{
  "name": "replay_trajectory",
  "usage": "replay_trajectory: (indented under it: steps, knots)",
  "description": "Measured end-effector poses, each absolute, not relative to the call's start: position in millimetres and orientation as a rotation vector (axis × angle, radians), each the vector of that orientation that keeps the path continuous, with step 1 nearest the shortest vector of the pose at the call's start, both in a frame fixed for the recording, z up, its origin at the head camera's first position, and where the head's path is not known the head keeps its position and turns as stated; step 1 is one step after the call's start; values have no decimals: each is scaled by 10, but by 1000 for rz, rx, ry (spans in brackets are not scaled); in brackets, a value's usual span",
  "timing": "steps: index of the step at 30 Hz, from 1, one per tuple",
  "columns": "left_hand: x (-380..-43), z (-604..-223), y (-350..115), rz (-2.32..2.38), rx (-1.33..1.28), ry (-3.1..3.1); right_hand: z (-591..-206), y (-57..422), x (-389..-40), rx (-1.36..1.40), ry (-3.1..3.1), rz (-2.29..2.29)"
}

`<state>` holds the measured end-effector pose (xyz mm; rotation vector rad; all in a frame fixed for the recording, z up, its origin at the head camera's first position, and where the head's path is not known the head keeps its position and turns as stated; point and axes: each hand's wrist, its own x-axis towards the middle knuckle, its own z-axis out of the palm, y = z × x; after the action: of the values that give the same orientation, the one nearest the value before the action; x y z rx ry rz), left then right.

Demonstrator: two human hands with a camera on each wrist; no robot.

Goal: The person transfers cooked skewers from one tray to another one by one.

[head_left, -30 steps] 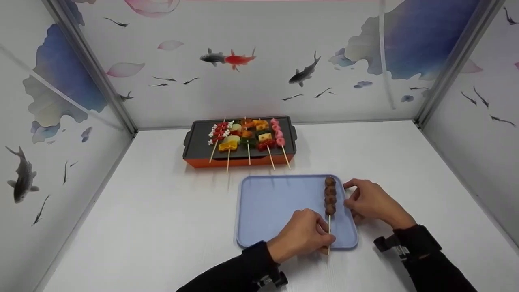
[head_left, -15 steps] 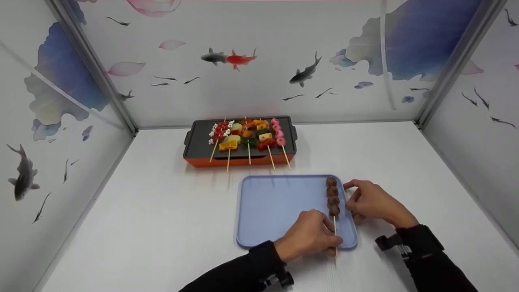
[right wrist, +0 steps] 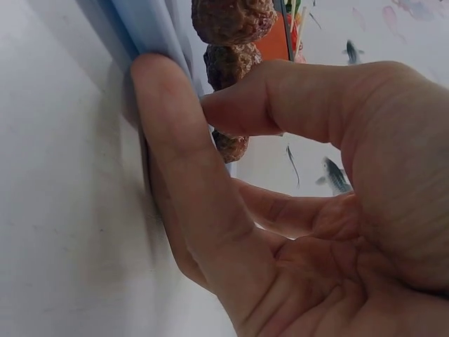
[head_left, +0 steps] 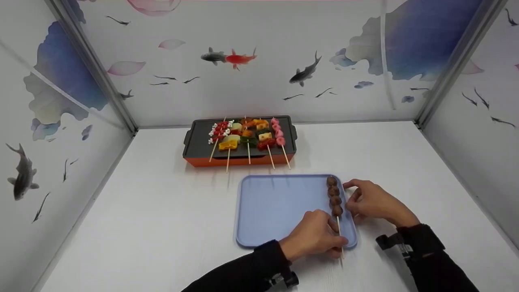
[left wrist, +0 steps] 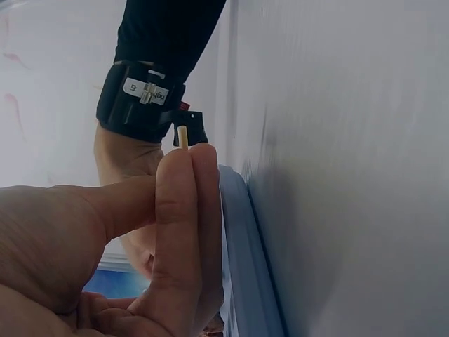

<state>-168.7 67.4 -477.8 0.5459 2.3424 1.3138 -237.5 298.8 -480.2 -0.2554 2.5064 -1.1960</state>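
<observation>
My left hand pinches the bare lower end of a meatball skewer between thumb and fingers. Several brown balls sit on its wooden stick, lying over the right side of a blue tray. In the left wrist view the stick's end pokes out past the fingertips. At the tray's right rim, my right hand holds the edge, thumb on the inner side and fingers outside. Close up in the right wrist view, the meatballs sit just beyond that thumb.
Behind the tray stands an orange grill with a dark top plate. Several colourful skewers lie on it, their sticks jutting over the front edge, among them a pink one. Printed walls enclose the white table at the back and sides.
My left hand has shifted right with the skewer's lower end, so the skewer now slants and lies nearer the tray's right rim. The right hand stays at the rim.
</observation>
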Motion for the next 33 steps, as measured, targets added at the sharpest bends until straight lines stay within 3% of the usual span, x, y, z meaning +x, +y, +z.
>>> replay_trajectory:
  steps: [33]
  knots:
    - [-1691, -4761, 734, 1204, 603, 2343, -4785, 2988, -2374, -230, 2491, -1205]
